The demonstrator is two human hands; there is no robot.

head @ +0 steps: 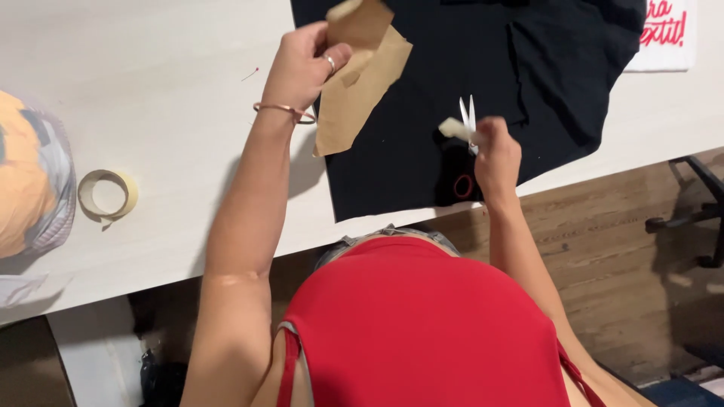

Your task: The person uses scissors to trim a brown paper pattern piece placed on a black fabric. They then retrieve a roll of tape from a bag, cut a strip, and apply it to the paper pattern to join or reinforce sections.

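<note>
Left hand (302,64) pinches brown paper pattern (360,75) aloft above black fabric (467,90); right hand (494,154) grips small scissors (466,124), blades up — best lay paper flat, edges aligned, before cutting.

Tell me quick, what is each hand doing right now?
Left hand: closed, holding up a brown paper piece.
Right hand: closed around small scissors, blades pointing up over the black fabric.
</note>
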